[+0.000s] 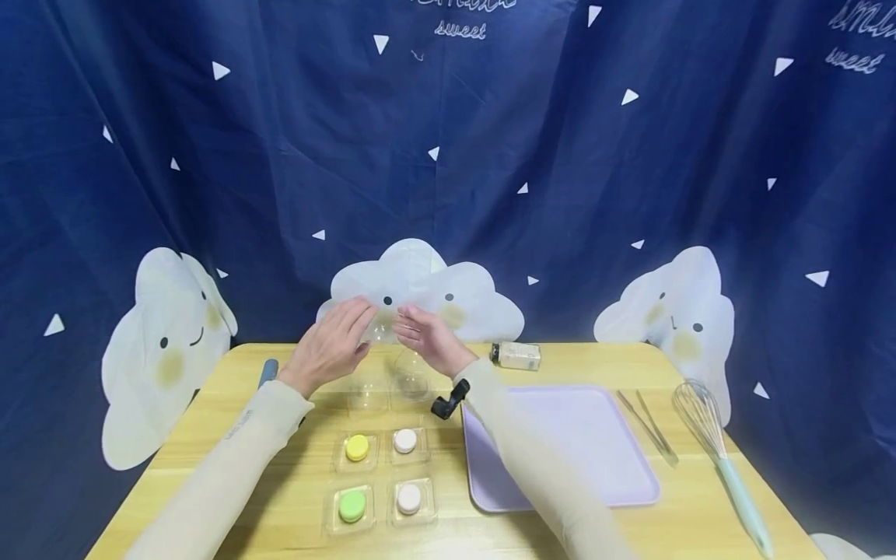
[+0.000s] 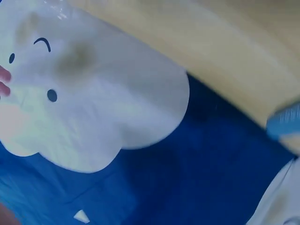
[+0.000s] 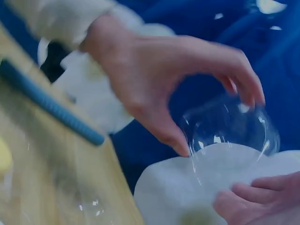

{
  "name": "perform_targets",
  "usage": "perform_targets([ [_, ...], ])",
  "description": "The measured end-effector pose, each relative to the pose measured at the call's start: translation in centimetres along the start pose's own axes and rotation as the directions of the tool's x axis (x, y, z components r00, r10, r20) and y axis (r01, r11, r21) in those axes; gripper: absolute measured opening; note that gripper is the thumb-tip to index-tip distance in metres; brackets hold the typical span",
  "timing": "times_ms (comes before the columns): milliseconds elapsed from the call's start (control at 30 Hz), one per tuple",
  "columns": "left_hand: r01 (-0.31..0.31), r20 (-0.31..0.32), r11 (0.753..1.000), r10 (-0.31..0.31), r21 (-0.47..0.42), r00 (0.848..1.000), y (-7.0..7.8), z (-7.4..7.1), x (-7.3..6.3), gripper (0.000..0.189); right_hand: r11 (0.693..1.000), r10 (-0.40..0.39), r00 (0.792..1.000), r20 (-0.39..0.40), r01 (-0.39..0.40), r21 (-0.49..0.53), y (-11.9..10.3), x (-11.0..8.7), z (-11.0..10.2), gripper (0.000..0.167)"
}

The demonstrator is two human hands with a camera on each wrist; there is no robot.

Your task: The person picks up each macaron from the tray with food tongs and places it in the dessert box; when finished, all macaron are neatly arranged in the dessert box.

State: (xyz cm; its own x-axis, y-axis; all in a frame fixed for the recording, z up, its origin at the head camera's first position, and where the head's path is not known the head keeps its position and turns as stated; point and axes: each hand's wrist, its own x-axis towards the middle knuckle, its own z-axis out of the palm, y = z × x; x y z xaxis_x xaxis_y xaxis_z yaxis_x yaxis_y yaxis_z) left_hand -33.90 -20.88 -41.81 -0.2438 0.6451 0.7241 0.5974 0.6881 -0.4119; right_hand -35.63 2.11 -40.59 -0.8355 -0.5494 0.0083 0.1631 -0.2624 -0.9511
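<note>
My left hand (image 1: pixel 334 341) is raised over the far edge of the table, gripping a clear plastic dome lid (image 3: pixel 229 126) between thumb and fingers. Facing it from the right, my right hand (image 1: pixel 430 338) has its fingers extended, with fingertips (image 3: pixel 234 199) close to the lower side of the lid. Below the hands, more clear domed pieces (image 1: pixel 411 383) rest on the table. Nearer to me, a yellow macaron (image 1: pixel 357 447), a green macaron (image 1: pixel 352 505) and two pale macarons (image 1: pixel 405 441) sit in separate clear square trays.
A lilac tray (image 1: pixel 581 443) lies under my right forearm. Behind it is a jar (image 1: pixel 516 356) on its side. Tongs (image 1: pixel 651 428) and a whisk (image 1: pixel 724 459) lie farther right. A blue-handled tool (image 1: pixel 269 371) is beside my left wrist. A dark blue curtain (image 1: pixel 434 194) hangs behind the table.
</note>
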Motion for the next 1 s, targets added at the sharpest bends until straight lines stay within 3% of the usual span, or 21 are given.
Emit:
perform_targets([
  [67, -0.112, -0.114, 0.991, 0.119, 0.069, 0.986, 0.1, -0.5, 0.4, 0.059, 0.996, 0.049, 0.997, 0.058, -0.053, 0.066, -0.4, -0.7, -0.7, 0.070],
  [167, -0.220, -0.201, 0.967, 0.243, 0.128, 0.949, 0.3, -1.0, 0.9, 0.049, 0.980, 0.133, 0.976, 0.170, -0.155, 0.122, -0.4, -1.5, -1.6, 0.077],
  [333, -0.328, -0.207, 0.931, 0.356, 0.158, 0.911, 0.9, -1.2, 1.3, 0.040, 0.959, 0.207, 0.929, 0.308, -0.255, 0.124, 0.2, -2.3, -2.2, 0.081],
  [467, -0.353, -0.198, 0.921, 0.381, 0.163, 0.903, 1.5, -1.0, 1.2, 0.041, 0.968, 0.209, 0.922, 0.327, -0.242, 0.063, 0.5, -2.7, -2.1, 0.076],
  [733, -0.360, -0.172, 0.921, 0.382, 0.148, 0.908, 1.9, -0.6, 0.9, 0.042, 0.980, 0.188, 0.921, 0.341, -0.198, -0.006, 1.2, -3.1, -2.6, 0.067],
  [800, -0.354, -0.154, 0.925, 0.373, 0.135, 0.915, 2.0, -0.7, 0.9, 0.046, 0.984, 0.173, 0.922, 0.346, -0.177, -0.021, 1.3, -3.1, -2.7, 0.064],
  [900, -0.303, -0.123, 0.951, 0.308, 0.063, 0.943, 2.2, -0.9, 1.1, 0.059, 0.991, 0.134, 0.934, 0.331, -0.127, -0.045, 1.4, -3.2, -2.7, 0.060],
  [1000, -0.147, -0.088, 0.986, 0.140, -0.084, 0.986, 2.3, -1.2, 1.3, 0.079, 0.995, 0.059, 0.963, 0.262, -0.036, -0.093, 1.5, -3.4, -2.4, 0.056],
])
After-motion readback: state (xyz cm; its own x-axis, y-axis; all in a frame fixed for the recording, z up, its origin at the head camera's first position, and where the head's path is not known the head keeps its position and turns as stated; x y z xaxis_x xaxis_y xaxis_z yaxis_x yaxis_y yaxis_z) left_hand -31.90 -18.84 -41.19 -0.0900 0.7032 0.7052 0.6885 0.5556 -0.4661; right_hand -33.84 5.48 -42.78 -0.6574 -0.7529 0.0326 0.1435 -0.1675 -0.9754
